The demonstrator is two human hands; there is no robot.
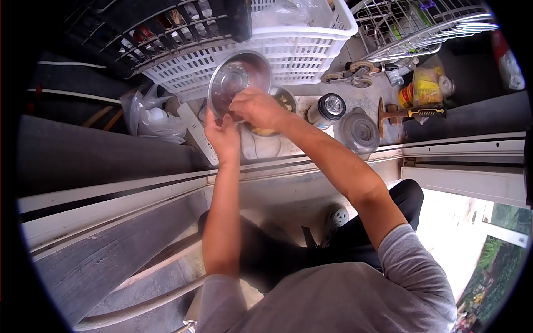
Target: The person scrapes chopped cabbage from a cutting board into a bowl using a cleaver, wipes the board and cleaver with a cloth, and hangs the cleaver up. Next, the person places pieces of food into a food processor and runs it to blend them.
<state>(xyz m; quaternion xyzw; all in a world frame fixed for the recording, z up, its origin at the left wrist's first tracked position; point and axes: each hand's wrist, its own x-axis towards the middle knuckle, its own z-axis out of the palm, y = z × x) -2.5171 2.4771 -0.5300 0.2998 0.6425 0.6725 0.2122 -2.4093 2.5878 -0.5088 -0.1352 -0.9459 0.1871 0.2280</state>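
A round metal bowl (226, 80) is tilted, its inside facing me, with small pale bits on it. My left hand (223, 135) holds it by the lower rim, thumb on the near side. Over the bowl's lower right part is my right hand (256, 107), fingers bent together at the inner surface; what they hold, if anything, is hidden. Behind and below my right hand, a second bowl (286, 99) with pale yellowish pieces is partly covered. To its right stand a jar with a dark-rimmed lid (331, 106) and a clear round container (361, 131).
A white plastic basket (302, 53) and a black crate (161, 47) stand behind. Plastic bags (154, 117) lie left. On the right are a hammer (413, 112), a yellow-wrapped container (426, 87), caster wheels (361, 73) and a wire cart (422, 28). A metal track (311, 165) crosses in front.
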